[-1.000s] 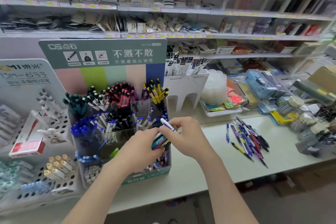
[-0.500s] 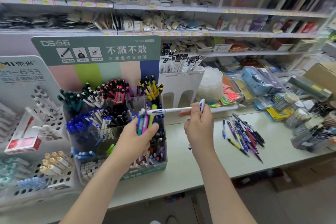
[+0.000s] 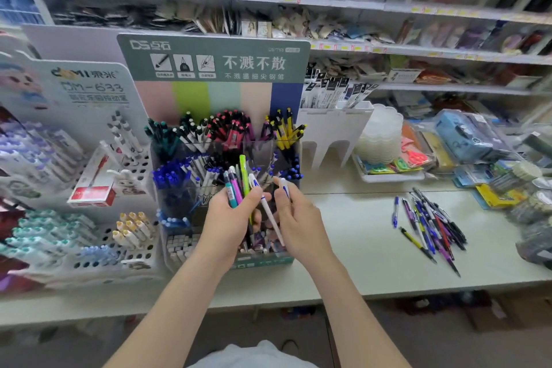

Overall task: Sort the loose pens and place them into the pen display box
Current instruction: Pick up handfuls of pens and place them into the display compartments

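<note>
The scene is viewed from a single wide-angle camera worn on the head, aimed forward and down over the counter (image 3: pixel 358 263); the pen display box (image 3: pixel 215 69) is framed close, stocked shelves (image 3: pixel 388 6) behind.

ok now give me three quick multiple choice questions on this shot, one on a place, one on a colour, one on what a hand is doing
1. Where do the loose pens lie?
A) on the floor
B) on the counter, right of the pen display box
C) on the top shelf

2. What colour is the tallest pen in the bundle that the left hand holds?
A) red
B) black
C) bright green

3. What is the right hand doing?
A) pinching a white pen
B) lying flat on the counter
C) hanging empty

Answers: 1 B, the pile rests on the pale counter beside the box; 2 C, a green barrel stands above the others; 3 A, its fingertips hold a white pen with a blue clip.
</note>
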Demonstrator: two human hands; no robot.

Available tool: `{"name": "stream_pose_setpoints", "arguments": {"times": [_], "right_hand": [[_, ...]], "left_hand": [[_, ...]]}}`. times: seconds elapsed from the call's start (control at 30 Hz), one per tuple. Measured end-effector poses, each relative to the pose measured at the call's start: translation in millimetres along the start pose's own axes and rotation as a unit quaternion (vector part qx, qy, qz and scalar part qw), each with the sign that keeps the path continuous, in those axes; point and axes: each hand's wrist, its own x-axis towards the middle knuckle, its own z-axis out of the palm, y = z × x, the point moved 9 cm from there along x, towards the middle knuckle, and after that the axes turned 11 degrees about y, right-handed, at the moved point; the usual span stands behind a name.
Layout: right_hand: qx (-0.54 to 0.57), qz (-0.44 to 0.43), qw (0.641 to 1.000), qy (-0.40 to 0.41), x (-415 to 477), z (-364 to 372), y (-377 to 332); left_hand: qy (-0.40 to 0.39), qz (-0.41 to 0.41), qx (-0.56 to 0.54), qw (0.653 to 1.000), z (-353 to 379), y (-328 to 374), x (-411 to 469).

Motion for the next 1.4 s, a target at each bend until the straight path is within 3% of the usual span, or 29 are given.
{"name": "stream_pose_setpoints", "arguments": {"times": [0.13, 0.27, 0.4, 0.5, 0.63, 0.77, 0.87, 0.97, 1.07, 1.2, 1.33, 1.4], "right_hand": [[0.023, 0.029, 0.997, -0.07, -4, 29, -6], [0.041, 0.064, 0.993, -0.089, -6, 29, -14], [0.015, 0.036, 0.989, -0.143, -7, 26, -25], [0.065, 0.104, 0.981, -0.148, 1, 11, -8], [0.301, 0.225, 0.925, -0.055, 8, -5, 11], [0.464, 0.209, 0.855, 0.097, 11, -1, 9], [0.486, 0.198, 0.839, 0.142, 12, 12, 5], [0.403, 0.162, 0.886, 0.163, 18, 7, 0], [0.269, 0.06, 0.943, 0.187, 31, -16, -12], [0.066, -0.101, 0.96, 0.254, 52, -50, -33], [-0.086, -0.2, 0.971, 0.102, 81, -12, -40], [-0.188, -0.237, 0.953, 0.019, 93, 19, -31]], "left_hand": [[-0.005, -0.035, -0.034, 0.999, 1, -5, -4], [-0.033, -0.041, -0.08, 0.995, -1, -3, 0], [0.04, 0.017, -0.07, 0.997, -11, 7, 8], [0.095, 0.028, -0.115, 0.988, -19, 14, 18], [0.102, -0.007, -0.172, 0.98, -16, 13, 27], [0.093, -0.071, -0.237, 0.964, -2, 3, 27], [0.073, -0.085, -0.27, 0.956, 8, 4, 26], [0.061, -0.084, -0.265, 0.959, 9, 4, 28], [0.073, -0.064, -0.221, 0.97, -3, 1, 33], [0.12, -0.055, -0.156, 0.979, -27, -5, 37], [0.053, -0.076, -0.134, 0.987, -23, -2, 33], [0.015, -0.069, -0.129, 0.989, -18, 1, 28]]}}
